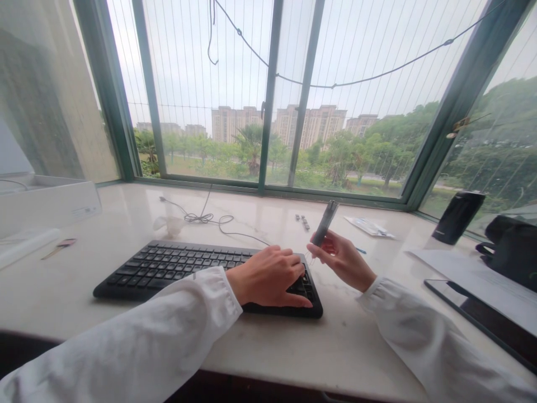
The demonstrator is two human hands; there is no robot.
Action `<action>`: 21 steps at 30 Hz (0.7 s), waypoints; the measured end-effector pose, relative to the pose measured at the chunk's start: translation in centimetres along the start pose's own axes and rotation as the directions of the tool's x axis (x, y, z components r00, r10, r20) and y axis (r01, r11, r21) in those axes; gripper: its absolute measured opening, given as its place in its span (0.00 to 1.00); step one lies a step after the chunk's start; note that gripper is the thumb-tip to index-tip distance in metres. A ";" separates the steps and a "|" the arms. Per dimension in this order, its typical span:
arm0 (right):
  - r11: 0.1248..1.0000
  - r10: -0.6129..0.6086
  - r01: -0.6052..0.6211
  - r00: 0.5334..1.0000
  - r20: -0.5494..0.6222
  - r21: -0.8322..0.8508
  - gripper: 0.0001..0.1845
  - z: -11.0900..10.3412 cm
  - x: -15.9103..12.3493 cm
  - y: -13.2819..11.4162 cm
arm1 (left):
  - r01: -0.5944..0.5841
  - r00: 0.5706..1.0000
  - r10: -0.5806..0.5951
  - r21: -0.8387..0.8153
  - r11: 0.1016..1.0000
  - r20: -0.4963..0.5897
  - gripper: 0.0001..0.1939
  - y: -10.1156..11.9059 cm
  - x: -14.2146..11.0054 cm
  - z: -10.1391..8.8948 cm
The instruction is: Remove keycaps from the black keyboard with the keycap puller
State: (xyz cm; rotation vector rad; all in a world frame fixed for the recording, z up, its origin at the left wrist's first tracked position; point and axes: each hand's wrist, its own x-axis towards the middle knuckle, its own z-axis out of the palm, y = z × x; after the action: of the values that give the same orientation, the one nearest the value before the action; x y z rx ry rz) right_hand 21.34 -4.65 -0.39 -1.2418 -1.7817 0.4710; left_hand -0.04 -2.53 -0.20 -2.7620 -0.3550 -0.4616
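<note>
White cloth sleeves (126, 341) are reaching forward from you across the head view. Your left hand (266, 277) is lying spread over the right end of a low black keyboard (168, 268), its fingers curving onto the keys and its thumb passing over the front edge. Your right hand (342, 260) is rising just beside it, pinching a slim dark-grey cylinder (325, 224) between thumb and fingertips and tilting it upright, apparently to keep it clear of the keys. A pale marble sill (344, 341) is carrying a tangled white cable (205, 218), a black tumbler (458, 218) and a dark glass tablet (482, 313), while a green-framed window (268, 95) is looking out on trees and tower blocks.
</note>
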 end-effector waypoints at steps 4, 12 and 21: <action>1.000 0.010 -0.010 1.000 0.007 -0.013 0.19 0.3 0.1 0.3 | -0.018 1.000 0.019 0.048 0.999 -0.003 0.29 0.1 0.0 0.3; 0.980 0.169 -0.175 0.983 0.069 0.099 0.22 0.9 0.4 1.2 | -0.036 0.999 0.035 0.071 0.997 0.014 0.29 0.1 0.0 0.5; 0.884 0.371 -0.388 0.922 0.113 0.260 0.21 1.4 0.6 1.2 | 0.082 0.991 -0.071 -0.094 0.992 0.115 0.27 0.2 0.4 0.1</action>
State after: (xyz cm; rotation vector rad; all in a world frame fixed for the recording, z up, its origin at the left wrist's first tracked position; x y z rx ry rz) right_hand 20.79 -3.35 -1.70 -1.3862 -1.4538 0.9601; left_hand 0.36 -2.59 -0.17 -2.8859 -0.4782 -0.3522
